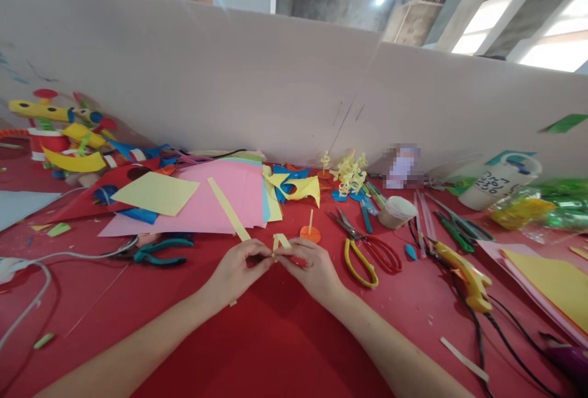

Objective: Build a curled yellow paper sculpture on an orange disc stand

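My left hand (236, 269) and my right hand (310, 269) meet over the red table (275, 337), fingertips pinched together on a pale yellow paper strip (278, 244) that is folded between them. One long end of the strip (228, 208) runs up and left over the pink paper sheets (229, 193). A small orange paper disc with a stick (310, 232) stands just beyond my right hand.
Scissors with yellow and red handles (362, 251) lie right of my right hand, a yellow glue gun (462, 269) with black cable further right. Teal pliers (156, 251) lie to the left. Coloured paper, curled yellow paper figures (349, 172), a white cup (395, 211) and a white partition (275, 79) lie behind.
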Available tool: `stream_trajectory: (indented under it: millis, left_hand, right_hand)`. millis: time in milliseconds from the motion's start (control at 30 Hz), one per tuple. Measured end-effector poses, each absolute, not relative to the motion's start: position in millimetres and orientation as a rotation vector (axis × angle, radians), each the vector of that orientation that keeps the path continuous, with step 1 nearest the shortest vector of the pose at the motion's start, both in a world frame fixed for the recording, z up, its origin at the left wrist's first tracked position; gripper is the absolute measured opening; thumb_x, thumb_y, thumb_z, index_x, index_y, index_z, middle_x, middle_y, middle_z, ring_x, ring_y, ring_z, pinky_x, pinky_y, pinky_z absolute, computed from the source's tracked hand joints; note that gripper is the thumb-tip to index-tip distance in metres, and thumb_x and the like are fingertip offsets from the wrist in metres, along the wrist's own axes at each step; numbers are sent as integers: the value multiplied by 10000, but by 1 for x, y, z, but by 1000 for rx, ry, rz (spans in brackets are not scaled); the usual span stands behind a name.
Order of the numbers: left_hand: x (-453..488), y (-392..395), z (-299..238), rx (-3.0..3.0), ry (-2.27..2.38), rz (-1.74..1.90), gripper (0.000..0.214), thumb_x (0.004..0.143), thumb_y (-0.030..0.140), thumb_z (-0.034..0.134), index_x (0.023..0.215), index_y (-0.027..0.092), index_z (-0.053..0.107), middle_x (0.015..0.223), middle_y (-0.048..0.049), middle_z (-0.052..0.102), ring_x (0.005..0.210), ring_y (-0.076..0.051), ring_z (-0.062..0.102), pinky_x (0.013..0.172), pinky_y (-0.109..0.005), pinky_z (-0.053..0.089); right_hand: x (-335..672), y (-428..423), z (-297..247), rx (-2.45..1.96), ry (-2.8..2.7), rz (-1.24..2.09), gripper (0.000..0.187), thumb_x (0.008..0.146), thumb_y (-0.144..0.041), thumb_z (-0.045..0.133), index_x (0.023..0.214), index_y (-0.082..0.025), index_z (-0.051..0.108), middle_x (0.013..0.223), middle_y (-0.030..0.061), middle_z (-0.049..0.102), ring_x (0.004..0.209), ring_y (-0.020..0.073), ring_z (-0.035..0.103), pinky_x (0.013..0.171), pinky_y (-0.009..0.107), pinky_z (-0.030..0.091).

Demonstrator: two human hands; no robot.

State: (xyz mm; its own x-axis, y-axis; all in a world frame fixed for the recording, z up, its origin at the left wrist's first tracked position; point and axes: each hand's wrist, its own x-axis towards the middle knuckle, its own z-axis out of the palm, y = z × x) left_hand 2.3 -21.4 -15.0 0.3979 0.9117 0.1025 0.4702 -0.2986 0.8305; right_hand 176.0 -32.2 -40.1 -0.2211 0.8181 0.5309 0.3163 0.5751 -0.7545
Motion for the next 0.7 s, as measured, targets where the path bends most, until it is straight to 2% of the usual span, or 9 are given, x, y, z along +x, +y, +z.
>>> stream_trajectory:
  millis: [400,700]
  left_hand:
    - [1,-25,-18,2188,1106,797,136,818,187,485,758,188,607,790,-30,592,735,-155,564,678,-256,444]
    - [-1,-24,-16,2226,1114,767,155,843,235,469,782,194,606,782,-25,579,718,-158,552,669,-269,433]
  right_hand:
    - [175,-32,-39,-977,-1793,693,110,773,-160,593,829,-216,669,781,32,647,727,153,614,691,268,514]
    - [176,-30,-33,-1052,-1815,765,47,750,-144,598,743,-182,624,725,18,600,674,133,566,647,253,483]
